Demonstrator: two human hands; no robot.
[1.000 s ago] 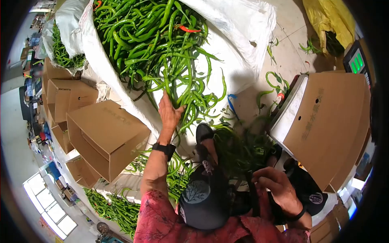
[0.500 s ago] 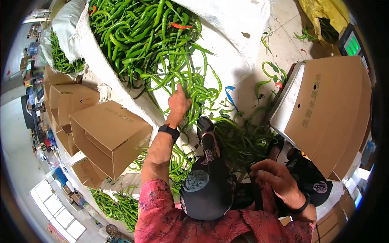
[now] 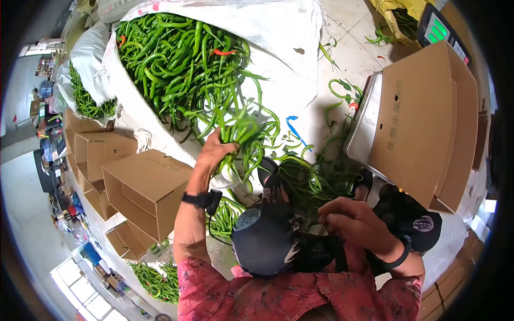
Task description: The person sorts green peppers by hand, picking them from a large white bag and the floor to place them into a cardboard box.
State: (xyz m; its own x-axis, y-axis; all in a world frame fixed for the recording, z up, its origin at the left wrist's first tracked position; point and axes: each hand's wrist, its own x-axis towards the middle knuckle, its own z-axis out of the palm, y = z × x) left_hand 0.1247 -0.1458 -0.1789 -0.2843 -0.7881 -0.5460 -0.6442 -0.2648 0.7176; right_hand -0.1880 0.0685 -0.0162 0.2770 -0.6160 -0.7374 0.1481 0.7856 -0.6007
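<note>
My left hand (image 3: 215, 152) is closed around a bunch of green chili peppers (image 3: 239, 130) at the near edge of the large heap. That heap of long green peppers (image 3: 171, 59) lies in the mouth of a white woven sack (image 3: 278, 27), with a red pepper (image 3: 223, 52) among them. Above my right knee hovers my right hand (image 3: 356, 222), its fingers loosely bent and apart, with nothing visible in them. More green peppers (image 3: 316, 179) lie on the floor between my feet, partly in shadow.
To the right, a cardboard box (image 3: 412, 123) sits on a scale (image 3: 364, 123) with a lit green display (image 3: 436, 31). Several open cardboard boxes (image 3: 152, 184) stand at the left. A blue strip (image 3: 295, 130) lies on the white sheet. Another pepper sack (image 3: 88, 56) is at the upper left.
My left hand has gathered a bunch of peppers and drawn it slightly back and left. My right hand has shifted slightly, and the camera view has turned a little.
</note>
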